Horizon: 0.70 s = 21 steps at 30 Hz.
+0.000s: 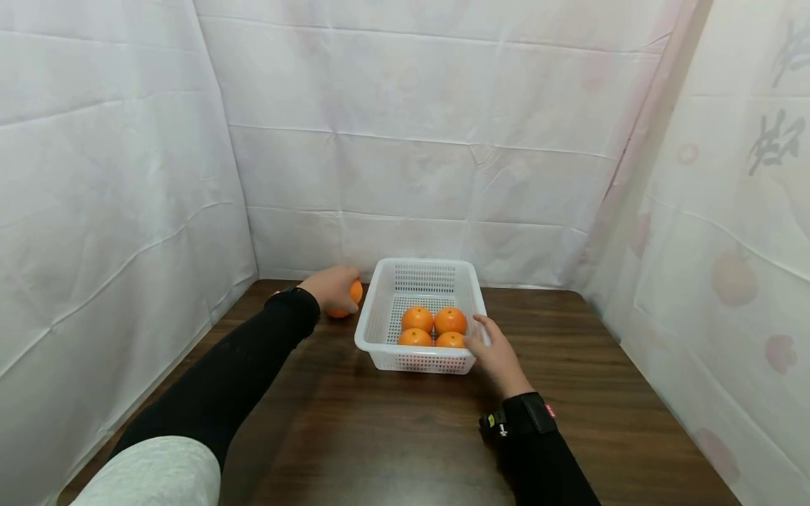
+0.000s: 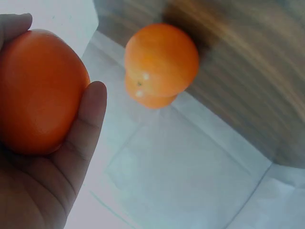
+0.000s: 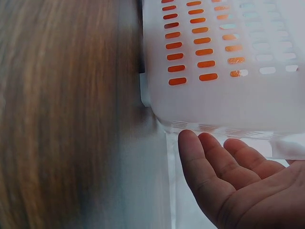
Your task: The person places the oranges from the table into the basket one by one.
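My left hand (image 1: 333, 287) grips an orange (image 2: 40, 93) just left of the basket, its thumb along one side of the fruit. Another orange (image 2: 162, 59) is close by on the table, and part of a further orange (image 2: 153, 101) shows behind it. My right hand (image 1: 500, 355) holds the front right corner of a white plastic basket (image 1: 414, 359), thumb at the rim and fingers (image 3: 193, 155) against the outer side wall. Several oranges (image 1: 418, 318) sit together in the basket's front right part.
The basket stands on a dark brown wooden table (image 1: 373, 436), towards its back edge. White cloth (image 1: 405, 176) hangs behind and on both sides; the right cloth (image 1: 728, 246) bears faint prints.
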Available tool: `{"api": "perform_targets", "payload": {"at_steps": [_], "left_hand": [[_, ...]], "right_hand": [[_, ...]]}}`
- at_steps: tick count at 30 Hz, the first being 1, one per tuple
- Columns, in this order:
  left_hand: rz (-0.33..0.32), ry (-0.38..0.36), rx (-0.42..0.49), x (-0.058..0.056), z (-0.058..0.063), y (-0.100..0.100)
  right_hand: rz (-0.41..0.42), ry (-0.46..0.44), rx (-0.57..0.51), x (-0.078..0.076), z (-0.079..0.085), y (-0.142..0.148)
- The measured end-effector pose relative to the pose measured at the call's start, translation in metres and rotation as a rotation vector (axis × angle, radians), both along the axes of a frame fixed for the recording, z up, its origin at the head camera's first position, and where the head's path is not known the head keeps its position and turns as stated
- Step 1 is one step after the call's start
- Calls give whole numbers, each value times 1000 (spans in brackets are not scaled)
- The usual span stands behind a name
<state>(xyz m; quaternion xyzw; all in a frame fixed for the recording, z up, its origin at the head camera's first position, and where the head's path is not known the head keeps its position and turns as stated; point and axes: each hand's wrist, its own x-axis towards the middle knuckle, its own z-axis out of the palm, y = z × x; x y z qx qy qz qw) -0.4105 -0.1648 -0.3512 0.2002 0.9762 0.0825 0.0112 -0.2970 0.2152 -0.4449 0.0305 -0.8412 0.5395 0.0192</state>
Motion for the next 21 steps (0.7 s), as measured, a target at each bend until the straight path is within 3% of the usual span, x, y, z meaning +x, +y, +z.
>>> {"api": "perform_targets", "payload": {"at_steps": [7, 21], "left_hand": [[-14, 13, 14, -8, 15, 8], [-6, 32, 70, -21, 10, 35]], "right_hand": [[-6, -8, 6, 0, 0, 0], [-2, -12, -14, 1, 2, -1]]}}
